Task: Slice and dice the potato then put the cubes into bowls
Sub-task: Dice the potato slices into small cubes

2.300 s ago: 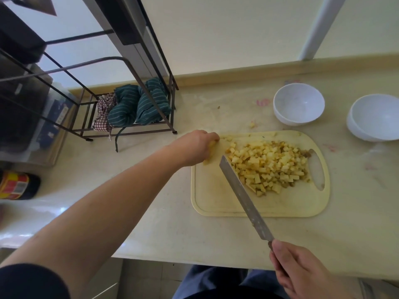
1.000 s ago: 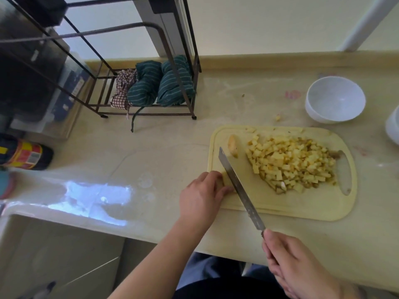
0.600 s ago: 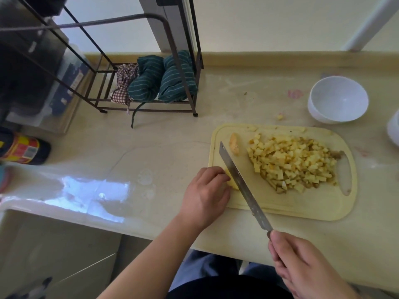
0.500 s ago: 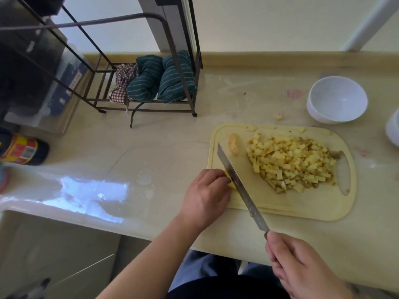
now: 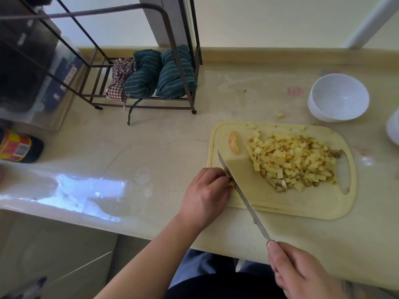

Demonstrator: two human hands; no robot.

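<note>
A pale yellow cutting board carries a heap of potato cubes on its right half and a potato end piece near its upper left corner. My left hand rests at the board's left edge, fingers closed on a small yellow potato piece that is mostly hidden. My right hand grips the handle of a long knife, whose blade lies right beside my left fingertips. A white bowl stands behind the board; a second bowl is cut off at the right edge.
A dark metal rack with rolled striped cloths stands at the back left. A bottle with a red label lies at the far left. A stray cube lies on the counter. The counter's front edge runs below my hands.
The knife has come down closer to my left fingertips and its blade now shows its flat side. My left hand stays at the board's left edge.
</note>
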